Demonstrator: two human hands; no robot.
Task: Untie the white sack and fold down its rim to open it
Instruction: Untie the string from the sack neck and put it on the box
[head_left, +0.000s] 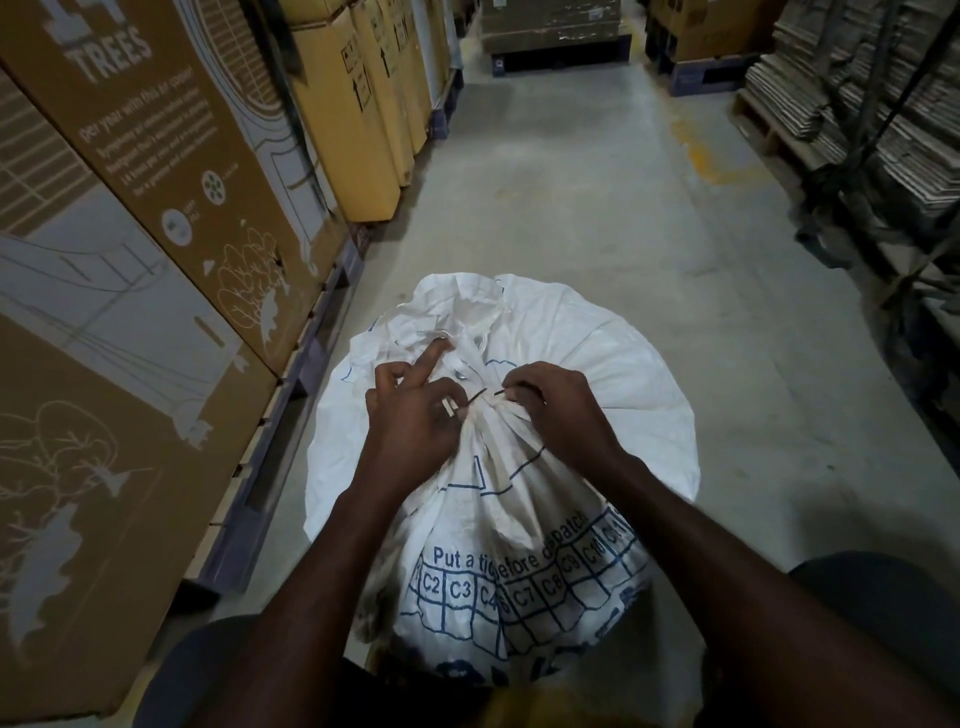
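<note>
Item: white sack (587, 364), upright on floor (597, 208) between my knees, neck gathered at centre, loose rim fanned toward 12 o'clock.
Tie (480, 397): thin dark strand across neck, ends at 9 and 3.
My left hand (415, 415): pinching tie's 9 o'clock end, index finger raised.
My right hand (561, 410): clenched on 3 o'clock end and bunched cloth.
Both hands equally close; knot lies between them.
Judgement: untying underway, rim not yet folded.
</note>
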